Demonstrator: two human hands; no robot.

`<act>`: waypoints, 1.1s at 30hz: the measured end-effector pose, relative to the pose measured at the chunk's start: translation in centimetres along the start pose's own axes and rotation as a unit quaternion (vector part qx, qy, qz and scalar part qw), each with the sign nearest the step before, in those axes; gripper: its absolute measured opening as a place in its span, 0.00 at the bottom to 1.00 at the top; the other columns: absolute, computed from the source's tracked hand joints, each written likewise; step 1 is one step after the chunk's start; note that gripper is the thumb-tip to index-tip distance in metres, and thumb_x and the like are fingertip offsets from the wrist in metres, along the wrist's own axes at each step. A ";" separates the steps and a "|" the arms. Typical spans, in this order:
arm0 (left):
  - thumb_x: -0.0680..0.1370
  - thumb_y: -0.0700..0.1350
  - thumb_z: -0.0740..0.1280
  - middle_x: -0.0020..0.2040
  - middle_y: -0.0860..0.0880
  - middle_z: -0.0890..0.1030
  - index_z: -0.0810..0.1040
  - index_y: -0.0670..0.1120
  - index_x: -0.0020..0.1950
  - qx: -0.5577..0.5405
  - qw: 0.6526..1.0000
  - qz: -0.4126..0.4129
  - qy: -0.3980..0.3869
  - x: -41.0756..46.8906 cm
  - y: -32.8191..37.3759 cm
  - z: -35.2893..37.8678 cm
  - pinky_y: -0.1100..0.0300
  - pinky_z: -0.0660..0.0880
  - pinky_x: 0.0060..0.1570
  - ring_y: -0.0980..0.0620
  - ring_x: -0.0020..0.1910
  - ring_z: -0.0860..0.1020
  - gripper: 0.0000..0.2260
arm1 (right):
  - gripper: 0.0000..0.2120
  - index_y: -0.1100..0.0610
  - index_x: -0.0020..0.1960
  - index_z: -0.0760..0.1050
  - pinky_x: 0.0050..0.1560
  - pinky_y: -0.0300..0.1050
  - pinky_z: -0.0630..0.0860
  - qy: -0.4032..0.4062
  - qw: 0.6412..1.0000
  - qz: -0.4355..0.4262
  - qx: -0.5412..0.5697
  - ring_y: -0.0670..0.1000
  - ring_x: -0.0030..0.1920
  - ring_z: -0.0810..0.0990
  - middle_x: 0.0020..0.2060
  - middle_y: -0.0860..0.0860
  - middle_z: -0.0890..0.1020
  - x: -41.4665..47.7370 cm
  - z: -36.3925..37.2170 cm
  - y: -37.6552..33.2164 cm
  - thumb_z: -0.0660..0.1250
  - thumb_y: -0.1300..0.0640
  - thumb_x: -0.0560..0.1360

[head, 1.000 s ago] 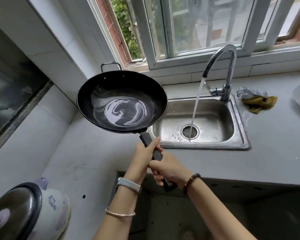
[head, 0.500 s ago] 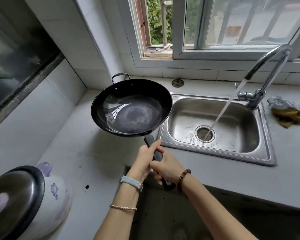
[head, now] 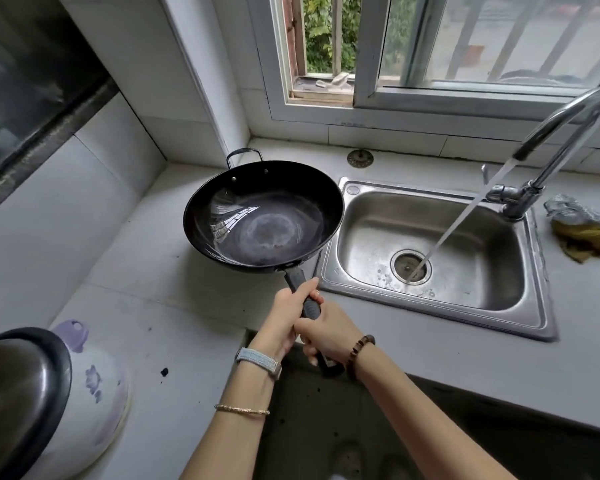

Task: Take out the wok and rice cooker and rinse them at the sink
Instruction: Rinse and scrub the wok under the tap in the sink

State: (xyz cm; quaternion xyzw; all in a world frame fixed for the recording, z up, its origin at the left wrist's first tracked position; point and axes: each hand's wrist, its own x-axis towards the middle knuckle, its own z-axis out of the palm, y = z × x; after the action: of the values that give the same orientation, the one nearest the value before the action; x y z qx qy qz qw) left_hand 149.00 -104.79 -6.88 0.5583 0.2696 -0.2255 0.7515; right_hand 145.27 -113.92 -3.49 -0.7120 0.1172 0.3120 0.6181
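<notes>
A black wok is held level above the counter, just left of the steel sink. My left hand grips its dark handle nearer the pan, and my right hand grips the handle behind it. Some water lies in the wok's bottom. The tap runs, its stream falling onto the sink drain. The white rice cooker with a dark lid and purple flower print stands at the lower left on the counter.
A yellow cloth with a silver scourer lies right of the sink. A tiled wall and window sill run behind. A small round drain cover sits on the counter behind the sink. The counter's front edge has a cut-out below my arms.
The view has shifted left and down, so sink and tap sit further right. The wok has come lower over the counter, still in both hands. Water keeps running.
</notes>
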 end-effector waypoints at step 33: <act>0.80 0.41 0.65 0.47 0.43 0.83 0.75 0.36 0.55 -0.093 0.994 -0.050 -0.026 0.7 -2.7 -0.2 0.54 0.80 0.47 0.47 0.48 0.83 0.08 | 0.03 0.59 0.41 0.74 0.35 0.41 0.79 0.003 0.996 0.032 -0.079 0.49 0.29 0.78 0.32 0.54 0.80 2.7 -1.4 4.4 0.66 0.61 0.73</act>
State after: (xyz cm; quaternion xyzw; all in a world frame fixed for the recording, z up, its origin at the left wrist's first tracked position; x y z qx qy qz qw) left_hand 147.79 -105.35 -9.33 0.4658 0.2977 -0.2515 0.7945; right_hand 145.30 -115.62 -8.58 -0.7555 0.1170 0.3375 0.5492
